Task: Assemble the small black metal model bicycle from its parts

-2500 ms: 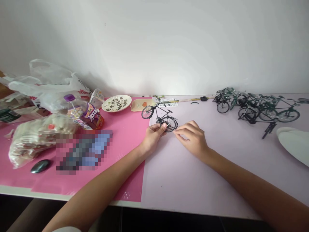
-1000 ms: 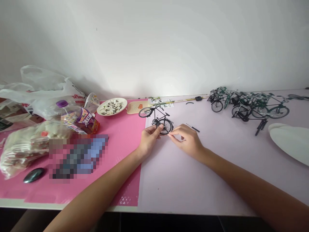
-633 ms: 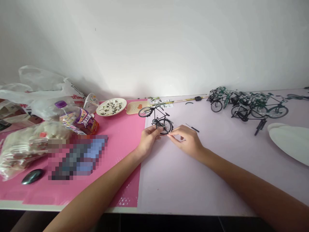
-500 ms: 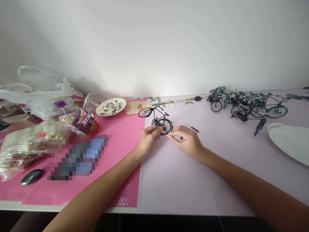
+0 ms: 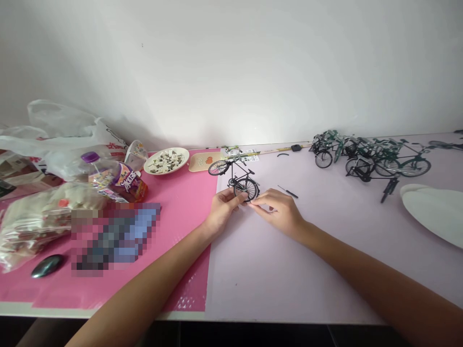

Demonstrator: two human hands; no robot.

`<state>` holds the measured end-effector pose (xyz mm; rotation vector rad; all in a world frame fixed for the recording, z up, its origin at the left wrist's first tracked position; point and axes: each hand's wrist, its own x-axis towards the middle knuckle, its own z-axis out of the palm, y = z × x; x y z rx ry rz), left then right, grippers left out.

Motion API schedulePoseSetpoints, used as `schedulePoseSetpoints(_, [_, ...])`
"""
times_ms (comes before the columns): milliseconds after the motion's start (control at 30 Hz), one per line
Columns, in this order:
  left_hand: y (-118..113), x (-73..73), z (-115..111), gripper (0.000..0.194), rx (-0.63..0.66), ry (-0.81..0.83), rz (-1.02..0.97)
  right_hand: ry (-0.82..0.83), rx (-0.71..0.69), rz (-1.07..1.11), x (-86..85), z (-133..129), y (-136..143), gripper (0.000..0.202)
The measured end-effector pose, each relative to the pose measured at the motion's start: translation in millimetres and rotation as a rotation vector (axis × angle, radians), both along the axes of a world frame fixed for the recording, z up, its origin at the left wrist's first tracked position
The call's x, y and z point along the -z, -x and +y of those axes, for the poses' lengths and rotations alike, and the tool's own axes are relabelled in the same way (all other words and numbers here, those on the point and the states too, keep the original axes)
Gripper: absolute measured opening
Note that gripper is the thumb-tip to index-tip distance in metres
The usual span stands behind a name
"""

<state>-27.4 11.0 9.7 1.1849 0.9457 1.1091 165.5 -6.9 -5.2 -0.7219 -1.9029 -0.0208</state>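
A small black model bicycle (image 5: 238,179) is held tilted over the table, its near wheel low and its other wheel up to the left. My left hand (image 5: 224,208) pinches that near wheel between thumb and fingers. At the right underside of the same wheel, my right hand (image 5: 277,206) has thumb and forefinger pressed together against the rim; any small part between them is too small to tell. A thin screwdriver (image 5: 288,192) lies just beyond my right hand. A short curved black piece (image 5: 283,154) rests farther back.
Several model bicycles (image 5: 372,156) crowd the back right, near a white plate (image 5: 434,212). At left are a plate of small parts (image 5: 166,161), a tray (image 5: 204,162), a bottle (image 5: 115,177), plastic bags (image 5: 68,144) and a computer mouse (image 5: 47,265).
The held bicycle has shifted very slightly, and my left thumb sits a little differently on the wheel. Both hands otherwise keep their places.
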Motion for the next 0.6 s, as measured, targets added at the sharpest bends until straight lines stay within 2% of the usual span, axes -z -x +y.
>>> schedulePoseSetpoints(133, [-2, -3.8, -3, 0.039, -0.037, 0.000, 0.012, -0.006, -0.037, -0.014, 0.6, 1, 0, 0.011])
schedulePoseSetpoints(333, [-2, -3.5, -2, 0.041, -0.024, 0.005, -0.022, 0.037, -0.036, -0.021, 4.6, 3, -2, 0.008])
schedulePoseSetpoints(467, [-2, -4.1, -2, 0.041, -0.023, 0.016, 0.000, 0.057, -0.045, -0.040, 1.5, 1, -2, 0.006])
schedulePoseSetpoints(600, [-1, -3.2, 1, 0.037, -0.042, 0.037, 0.023, 0.052, 0.080, -0.083, -10.0, 3, -17, 0.030])
